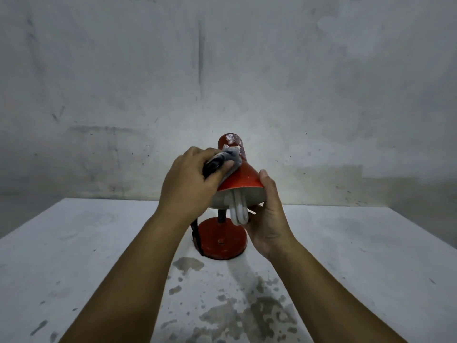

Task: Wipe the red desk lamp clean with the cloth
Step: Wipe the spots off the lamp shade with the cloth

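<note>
The red desk lamp (243, 175) stands on its round base (222, 240) in the middle of the table, its shade tilted toward me with a white bulb (239, 214) showing underneath. My left hand (190, 184) presses a bunched grey cloth (231, 158) against the upper left side of the shade. A dark part of the cloth hangs down below my left wrist. My right hand (268, 214) grips the right rim of the shade, thumb on top and fingers beneath it.
The white table (99, 243) carries wet dark patches (247, 310) in front of the lamp base. A stained grey wall (222, 82) rises right behind the table's far edge.
</note>
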